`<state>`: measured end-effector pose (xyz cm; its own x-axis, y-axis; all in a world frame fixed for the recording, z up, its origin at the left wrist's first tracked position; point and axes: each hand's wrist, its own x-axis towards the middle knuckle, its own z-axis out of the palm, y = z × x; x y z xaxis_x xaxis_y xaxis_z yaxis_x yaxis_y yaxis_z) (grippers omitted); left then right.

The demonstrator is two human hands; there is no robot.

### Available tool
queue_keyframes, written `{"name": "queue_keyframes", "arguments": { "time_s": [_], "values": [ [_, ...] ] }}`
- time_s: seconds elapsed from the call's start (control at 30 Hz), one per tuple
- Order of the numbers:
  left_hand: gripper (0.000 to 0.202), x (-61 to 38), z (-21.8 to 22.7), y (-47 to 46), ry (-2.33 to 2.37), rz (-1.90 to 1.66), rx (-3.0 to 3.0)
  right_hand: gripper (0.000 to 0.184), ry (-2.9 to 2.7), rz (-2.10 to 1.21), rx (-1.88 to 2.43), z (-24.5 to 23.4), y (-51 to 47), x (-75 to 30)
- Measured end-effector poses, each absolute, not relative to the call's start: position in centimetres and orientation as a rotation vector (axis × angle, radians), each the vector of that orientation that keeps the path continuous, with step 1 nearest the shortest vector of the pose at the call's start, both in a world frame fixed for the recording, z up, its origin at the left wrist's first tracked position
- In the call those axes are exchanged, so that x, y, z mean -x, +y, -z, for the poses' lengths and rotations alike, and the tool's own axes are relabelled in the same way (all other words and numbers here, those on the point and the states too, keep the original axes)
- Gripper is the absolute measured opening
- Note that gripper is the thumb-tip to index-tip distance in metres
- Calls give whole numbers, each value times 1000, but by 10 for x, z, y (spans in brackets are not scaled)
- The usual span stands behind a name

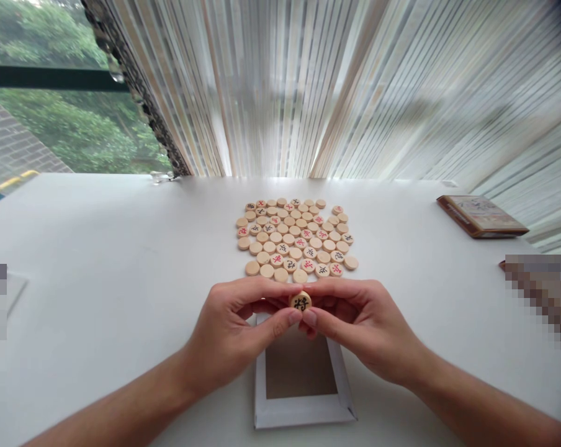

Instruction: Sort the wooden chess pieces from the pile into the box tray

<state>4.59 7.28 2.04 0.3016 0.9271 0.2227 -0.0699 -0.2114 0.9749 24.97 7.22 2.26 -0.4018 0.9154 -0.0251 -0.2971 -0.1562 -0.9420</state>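
Note:
Between the fingertips of both hands is a round wooden Chinese chess piece [301,302], its black character facing me. My left hand [243,323] pinches it from the left with thumb and fingers. My right hand [355,316] grips it from the right in the same way. Just beyond the hands, many more chess pieces [288,239] lie flat in a loose cluster, some blank side up, others showing red or black characters. Below the hands lies a shallow white box [303,410] with a brown inside; its far end is hidden behind my fingers.
A brown printed box [483,216] lies on the white table [122,267] at the right. Nearer, a blurred-out brown object [541,298] sits at the right edge. Striped curtains [280,87] hang behind the table's far edge, beside a window.

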Motion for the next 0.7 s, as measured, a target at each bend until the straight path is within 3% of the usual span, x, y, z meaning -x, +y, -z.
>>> {"name": "queue_keyframes", "arguments": {
  "time_s": [0.27,0.53,0.7],
  "values": [
    [19,-48,-25,72,913,-1180,-1504,36,-1261,-1548,869,-15,70,-250],
    [32,-47,-20,70,917,-1199,-1488,21,-1365,-1348,914,-15,70,-252],
    [33,-47,-18,71,892,-1207,-1451,24,-1367,-1329,894,-13,70,-252]
  ]
}}
